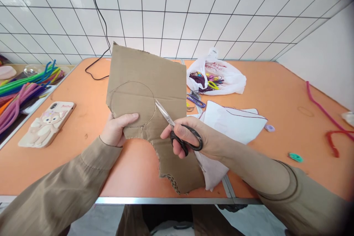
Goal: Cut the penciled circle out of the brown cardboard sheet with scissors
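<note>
A piece of brown cardboard (166,77) with a drawn circle on it is tilted up above the orange table. My left hand (117,127) grips its lower left edge, thumb on the front face inside the circle. Its bottom edge is ragged, with a curved part cut away. In my right hand (188,136) is a pair of scissors (166,117) with black handles, fingers through the loops. The blades look nearly closed, and their tips lie at the right side of the drawn line. Whether the tips pierce the cardboard I cannot tell.
White cloth (232,121) lies right of the cardboard, behind my right hand. A plastic bag (226,77) of coloured thread stands at the back. A phone (47,123) and several pipe cleaners (24,96) are at left. A green clip-like piece (295,157) lies at right.
</note>
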The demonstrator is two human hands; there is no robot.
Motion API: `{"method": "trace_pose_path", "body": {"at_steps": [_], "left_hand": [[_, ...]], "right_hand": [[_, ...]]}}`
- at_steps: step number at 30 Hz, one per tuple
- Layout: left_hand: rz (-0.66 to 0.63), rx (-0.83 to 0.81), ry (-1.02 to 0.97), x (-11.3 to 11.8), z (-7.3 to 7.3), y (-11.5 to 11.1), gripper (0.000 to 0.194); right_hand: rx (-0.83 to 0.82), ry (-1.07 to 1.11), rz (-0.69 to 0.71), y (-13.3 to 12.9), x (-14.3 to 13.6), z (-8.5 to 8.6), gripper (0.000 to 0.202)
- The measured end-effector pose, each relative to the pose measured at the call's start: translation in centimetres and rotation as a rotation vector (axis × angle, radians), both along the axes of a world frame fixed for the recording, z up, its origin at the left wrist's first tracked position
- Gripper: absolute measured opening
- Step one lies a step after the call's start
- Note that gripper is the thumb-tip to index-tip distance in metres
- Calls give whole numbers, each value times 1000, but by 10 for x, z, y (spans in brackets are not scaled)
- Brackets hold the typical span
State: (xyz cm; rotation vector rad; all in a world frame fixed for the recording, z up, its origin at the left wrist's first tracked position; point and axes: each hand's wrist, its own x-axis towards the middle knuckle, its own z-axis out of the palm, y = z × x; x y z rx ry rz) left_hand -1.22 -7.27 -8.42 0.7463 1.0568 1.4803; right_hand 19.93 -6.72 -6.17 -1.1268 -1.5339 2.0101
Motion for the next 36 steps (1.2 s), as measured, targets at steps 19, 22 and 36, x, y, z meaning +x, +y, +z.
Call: {"method": "trace_pose_path", "body": {"at_steps": [19, 22, 36], "left_hand": [[39, 9, 60, 2, 2, -1, 63], [67, -10, 40, -1, -1, 2, 63], [55, 15, 31, -5, 3, 4, 58]], "right_hand": [[112, -132, -49, 0, -1, -2, 47], [95, -129, -28, 0, -1, -3, 47], [24, 92, -14, -1, 7, -6, 69]]}}
